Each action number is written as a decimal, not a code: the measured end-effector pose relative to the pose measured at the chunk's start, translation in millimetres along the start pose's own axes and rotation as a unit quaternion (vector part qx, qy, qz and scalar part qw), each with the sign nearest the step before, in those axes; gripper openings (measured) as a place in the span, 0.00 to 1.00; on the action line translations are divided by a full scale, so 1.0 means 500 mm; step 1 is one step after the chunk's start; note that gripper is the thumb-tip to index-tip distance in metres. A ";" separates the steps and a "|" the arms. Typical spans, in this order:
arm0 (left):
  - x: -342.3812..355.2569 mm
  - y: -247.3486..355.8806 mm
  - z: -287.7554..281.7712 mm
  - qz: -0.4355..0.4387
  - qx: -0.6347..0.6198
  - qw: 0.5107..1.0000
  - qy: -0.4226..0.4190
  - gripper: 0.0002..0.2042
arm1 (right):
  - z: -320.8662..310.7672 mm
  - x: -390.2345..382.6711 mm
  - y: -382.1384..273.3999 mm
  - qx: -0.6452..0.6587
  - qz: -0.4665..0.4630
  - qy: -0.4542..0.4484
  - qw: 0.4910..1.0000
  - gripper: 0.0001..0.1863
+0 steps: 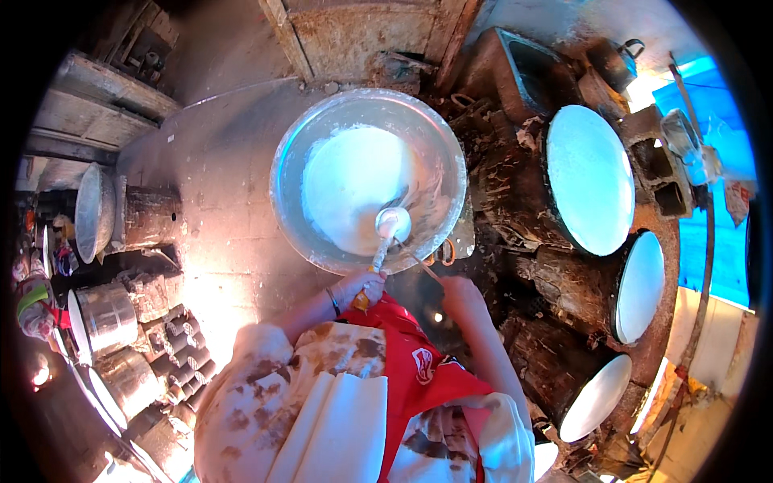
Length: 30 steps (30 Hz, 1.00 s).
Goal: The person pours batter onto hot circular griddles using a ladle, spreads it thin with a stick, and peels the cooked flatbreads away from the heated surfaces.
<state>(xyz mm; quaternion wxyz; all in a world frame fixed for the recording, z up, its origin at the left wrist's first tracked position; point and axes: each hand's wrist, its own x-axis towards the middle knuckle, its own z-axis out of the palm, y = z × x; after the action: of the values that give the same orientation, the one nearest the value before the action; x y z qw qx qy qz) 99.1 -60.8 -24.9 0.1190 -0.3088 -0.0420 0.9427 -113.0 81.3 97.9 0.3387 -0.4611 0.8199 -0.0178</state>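
As the left hand point(360, 290) grips a ladle point(394, 225), the right point(462, 298) grips a stick point(425, 266); barrels point(519, 193) flank brownish floor point(221, 177).

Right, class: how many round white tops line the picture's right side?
3 show clearly: the uppermost white top, the middle white top, and the lower white top. A pale patch beneath, beside the right sleeve, may be another, partly hidden.

R hand point(465, 299) hides lower end of thin stick point(424, 266); tip nr ladle point(393, 220) too small to tell; bottom-R white disc point(545, 458) part-hidden; far-L clutter point(61, 259) blurred
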 end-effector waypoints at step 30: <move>-0.359 0.047 0.295 0.129 -0.062 0.979 -0.145 0.13 | -0.014 -0.093 -0.029 0.432 -0.152 0.368 0.809 0.19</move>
<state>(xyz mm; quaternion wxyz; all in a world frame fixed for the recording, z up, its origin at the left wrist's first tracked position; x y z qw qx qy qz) 147.5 -129.1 193.0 -0.0308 -0.1784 -0.0773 0.9804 -90.3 106.6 133.4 0.1695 -0.3447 0.7103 -0.5899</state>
